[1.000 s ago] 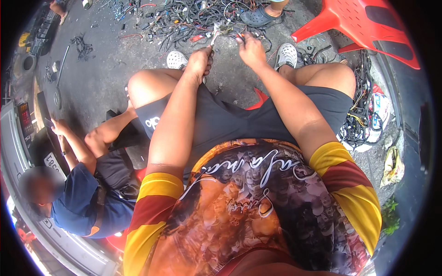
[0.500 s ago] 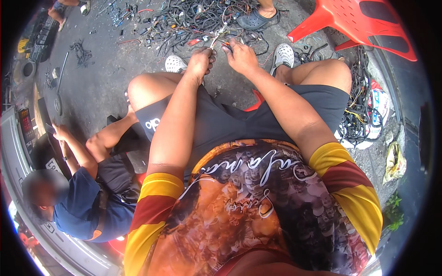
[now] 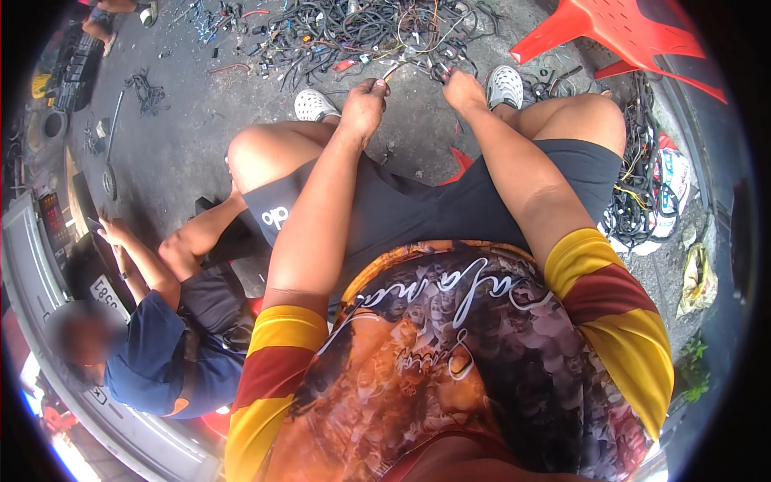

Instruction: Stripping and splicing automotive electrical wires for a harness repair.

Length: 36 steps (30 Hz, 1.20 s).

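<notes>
Head view: left hand [image 3: 363, 104] fingers pinch a thin wire [image 3: 391, 71]; right hand [image 3: 464, 90] closes on tangled cables [image 3: 377, 28]. Separating strands likely comes next.

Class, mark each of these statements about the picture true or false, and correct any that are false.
1. The left hand grips a thin wire. True.
2. A blue plastic chair stands at the upper right. False: the chair is red.
3. A tangled pile of wires lies on the ground beyond both hands. True.
4. The right hand rests on the knee. False: it reaches out to the wires by the white shoe.
5. Another person sits at the left. True.
</notes>
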Motion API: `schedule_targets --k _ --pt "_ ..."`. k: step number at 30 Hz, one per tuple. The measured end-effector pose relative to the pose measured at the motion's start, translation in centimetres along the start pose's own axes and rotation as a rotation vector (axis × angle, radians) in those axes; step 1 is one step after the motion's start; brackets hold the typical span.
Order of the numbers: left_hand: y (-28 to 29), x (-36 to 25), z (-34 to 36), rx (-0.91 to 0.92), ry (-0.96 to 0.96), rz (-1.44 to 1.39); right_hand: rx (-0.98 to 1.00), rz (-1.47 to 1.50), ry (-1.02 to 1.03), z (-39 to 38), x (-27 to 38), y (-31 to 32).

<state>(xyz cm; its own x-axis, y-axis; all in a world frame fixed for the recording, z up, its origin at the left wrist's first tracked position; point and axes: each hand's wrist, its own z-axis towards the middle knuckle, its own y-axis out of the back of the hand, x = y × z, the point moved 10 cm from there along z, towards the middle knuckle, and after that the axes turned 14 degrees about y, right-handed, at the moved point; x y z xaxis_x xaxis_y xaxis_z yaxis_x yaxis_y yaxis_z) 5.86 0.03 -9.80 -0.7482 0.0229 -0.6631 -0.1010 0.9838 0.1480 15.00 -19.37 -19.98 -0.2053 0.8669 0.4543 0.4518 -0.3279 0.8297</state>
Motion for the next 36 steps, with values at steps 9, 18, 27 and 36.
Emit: schedule_targets --k 9,18,27,36 --pt "1.3 1.0 0.9 0.060 0.152 -0.152 -0.306 0.233 0.355 -3.8 13.2 6.6" --pt "0.2 0.7 0.4 0.053 0.124 -0.077 -0.089 -0.009 0.429 -1.8 12.7 3.0" --pt "1.9 1.2 0.2 -0.022 0.120 -0.138 -0.113 0.158 -0.004 -1.1 4.5 2.6" --pt "-0.3 0.1 -0.6 0.212 0.174 -0.420 -0.262 0.164 0.369 -3.1 13.5 4.6"
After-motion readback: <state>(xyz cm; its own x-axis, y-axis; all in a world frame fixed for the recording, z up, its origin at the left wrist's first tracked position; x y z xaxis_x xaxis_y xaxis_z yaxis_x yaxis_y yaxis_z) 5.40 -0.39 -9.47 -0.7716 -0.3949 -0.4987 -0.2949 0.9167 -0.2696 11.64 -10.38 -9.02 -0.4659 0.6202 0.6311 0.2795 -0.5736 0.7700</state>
